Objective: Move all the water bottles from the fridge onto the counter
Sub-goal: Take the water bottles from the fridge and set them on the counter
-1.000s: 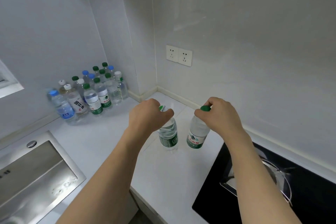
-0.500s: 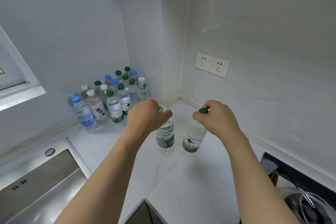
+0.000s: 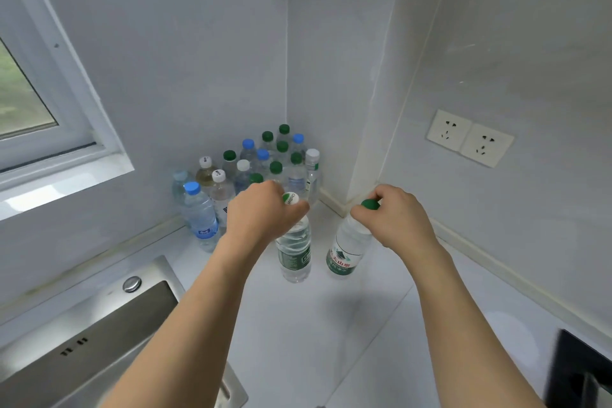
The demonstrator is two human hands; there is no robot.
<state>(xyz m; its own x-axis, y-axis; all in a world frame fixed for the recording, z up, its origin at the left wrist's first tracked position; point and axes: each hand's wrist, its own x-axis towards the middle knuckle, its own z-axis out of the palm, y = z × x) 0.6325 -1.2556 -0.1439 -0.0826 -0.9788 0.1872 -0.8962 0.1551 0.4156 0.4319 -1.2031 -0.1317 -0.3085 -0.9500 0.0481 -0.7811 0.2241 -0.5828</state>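
Two water bottles are observed in hand above the white counter [image 3: 347, 334], near its inner corner. The left hand [image 3: 261, 214] is curled round the neck of a bottle with a dark green label [image 3: 294, 250]; its white-and-green cap [image 3: 290, 198] shows just past the knuckles. The right hand [image 3: 395, 214] is pinched on the green cap [image 3: 370, 204] of a bottle with a white and green label [image 3: 344, 250], which is tilted, its base leaning toward the other bottle. The two bottles are held just beside each other, apart. Whether either base rests on the counter cannot be told (the bases lie close to the surface).

Behind the left hand, a cluster of bottles [image 3: 265, 162] is noted standing upright in the corner against the wall, with caps of green, blue and white. A blue-capped bottle [image 3: 198, 217] stands at the cluster's left front edge.

A steel sink [image 3: 82, 351] is set into the counter at lower left, with a round chrome fitting [image 3: 132, 284] on its rim. A window [image 3: 29, 99] is seen in the left wall. A double wall socket [image 3: 469, 138] is mounted on the right wall. A dark object [image 3: 576, 371] is partly visible at the lower right edge; it cannot be identified.
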